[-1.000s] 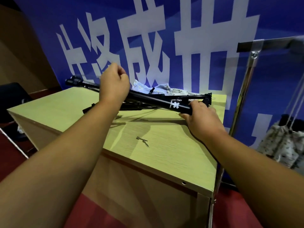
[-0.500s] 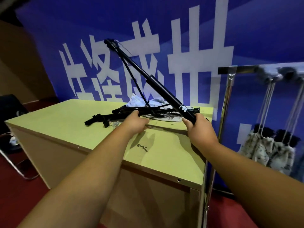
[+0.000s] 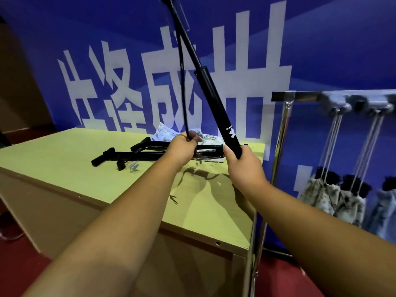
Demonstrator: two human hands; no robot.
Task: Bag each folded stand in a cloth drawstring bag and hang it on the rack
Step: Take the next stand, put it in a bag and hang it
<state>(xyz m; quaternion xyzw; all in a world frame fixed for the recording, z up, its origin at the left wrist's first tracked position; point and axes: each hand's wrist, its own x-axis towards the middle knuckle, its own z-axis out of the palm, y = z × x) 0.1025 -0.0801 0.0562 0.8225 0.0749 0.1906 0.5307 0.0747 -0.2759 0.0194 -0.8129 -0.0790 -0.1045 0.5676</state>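
Note:
A black folded stand (image 3: pixel 212 91) points steeply up and to the left over the table. My right hand (image 3: pixel 242 166) grips its thick lower end. My left hand (image 3: pixel 182 147) pinches the bottom of a thin black leg (image 3: pixel 182 67) that hangs from the stand's top. Another black stand (image 3: pixel 137 154) lies flat on the table behind my hands. A pale patterned cloth bag (image 3: pixel 166 132) lies crumpled behind it. At the right, several bagged stands (image 3: pixel 327 196) hang by cords from the rack bar (image 3: pixel 304 96).
The light wooden table (image 3: pixel 64 166) carries small metal clips (image 3: pixel 174 199) near its front and more (image 3: pixel 132 167) by the lying stand. The rack's chrome post (image 3: pixel 278 146) stands right beside the table's right edge. A blue banner fills the background.
The stand swung from lying across the table to standing steeply up. My left hand let go of its middle, dropped to the table and took the thin leg. My right hand kept its hold.

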